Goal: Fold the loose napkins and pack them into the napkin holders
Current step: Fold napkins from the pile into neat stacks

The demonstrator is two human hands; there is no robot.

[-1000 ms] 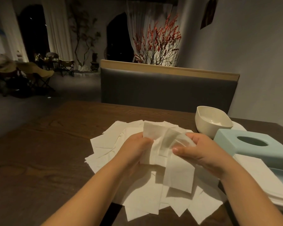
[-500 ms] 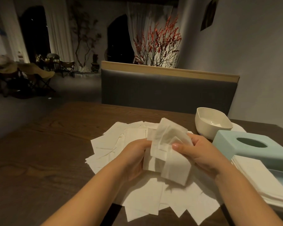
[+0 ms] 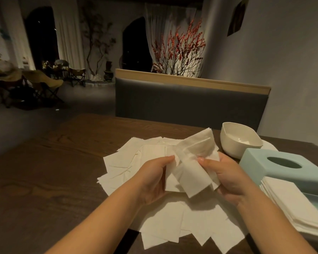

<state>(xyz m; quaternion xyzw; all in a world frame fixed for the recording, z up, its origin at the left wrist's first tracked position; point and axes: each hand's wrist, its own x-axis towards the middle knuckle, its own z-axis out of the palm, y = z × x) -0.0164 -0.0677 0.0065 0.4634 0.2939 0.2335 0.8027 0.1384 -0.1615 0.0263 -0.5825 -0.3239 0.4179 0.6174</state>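
Two hands [image 3: 154, 177] grip one napkin [image 3: 191, 162]

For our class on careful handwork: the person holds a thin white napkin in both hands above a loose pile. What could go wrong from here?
1. The thin white paper napkin, pinched by the left hand and right hand, already looks crumpled and might tear or fold crooked.
2. The loose pile of white napkins overhangs the dark wooden table edge; a forearm could sweep sheets off.

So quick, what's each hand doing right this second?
Left hand: pinches the napkin at its left side.
Right hand: grips the same napkin from the right, thumb on top.
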